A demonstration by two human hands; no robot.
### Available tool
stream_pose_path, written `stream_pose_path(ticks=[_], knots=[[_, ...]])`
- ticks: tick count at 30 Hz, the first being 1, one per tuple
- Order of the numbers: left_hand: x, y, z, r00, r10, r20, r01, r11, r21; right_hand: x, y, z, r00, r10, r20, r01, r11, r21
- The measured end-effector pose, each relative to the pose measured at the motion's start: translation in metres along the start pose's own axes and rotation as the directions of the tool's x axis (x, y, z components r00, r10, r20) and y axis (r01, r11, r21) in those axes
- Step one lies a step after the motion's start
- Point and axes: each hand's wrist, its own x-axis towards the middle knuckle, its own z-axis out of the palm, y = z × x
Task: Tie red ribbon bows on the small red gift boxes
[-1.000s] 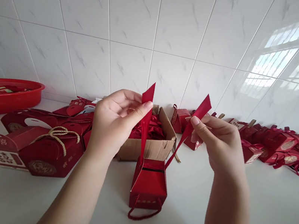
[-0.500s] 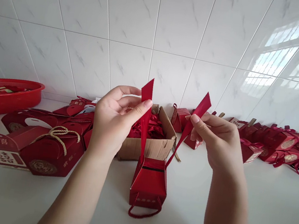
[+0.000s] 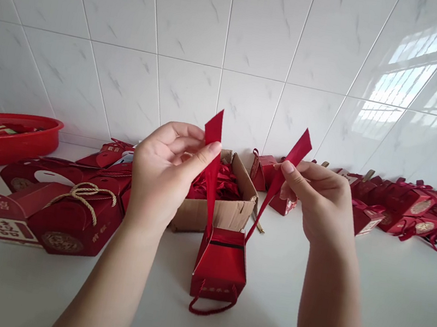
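A small red gift box (image 3: 221, 266) stands on the white countertop in front of me, a red cord handle (image 3: 211, 313) hanging at its near side. From the two sides of its top rises a red ribbon (image 3: 210, 184), spread in a V. My left hand (image 3: 170, 169) pinches one ribbon end between thumb and fingers, its slanted tip sticking up above the thumb. The other end is pinched by my right hand (image 3: 318, 201), its tip also pointing up. Both hands are above the box, apart from each other.
Behind the box is a cardboard box (image 3: 214, 215) of red ribbons. Larger red gift boxes (image 3: 68, 222), one with a gold cord bow, stand at left, near a red plastic basket (image 3: 5, 149). Several finished-looking small red boxes (image 3: 414, 208) line the tiled wall at right.
My hands have spread very slightly farther apart with the ribbon ends still pinched. The view has shifted a little; the gift box stays on the countertop.
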Motion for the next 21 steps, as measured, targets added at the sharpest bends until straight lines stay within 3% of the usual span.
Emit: stream_pose_path(ticks=[14, 21], knots=[[0.0002, -0.0012, 0.0010, 1.000, 0.012, 0.008, -0.012, 1.000, -0.004, -0.0002, 0.0004, -0.0007, 1.000, -0.012, 0.003, 0.012, 0.999, -0.034], [-0.0004, -0.0050, 0.0028, 1.000, -0.004, 0.021, 0.005, 1.000, -0.026, 0.0015, 0.0029, 0.0003, 0.997, 0.034, 0.063, -0.040, 0.994, 0.104]])
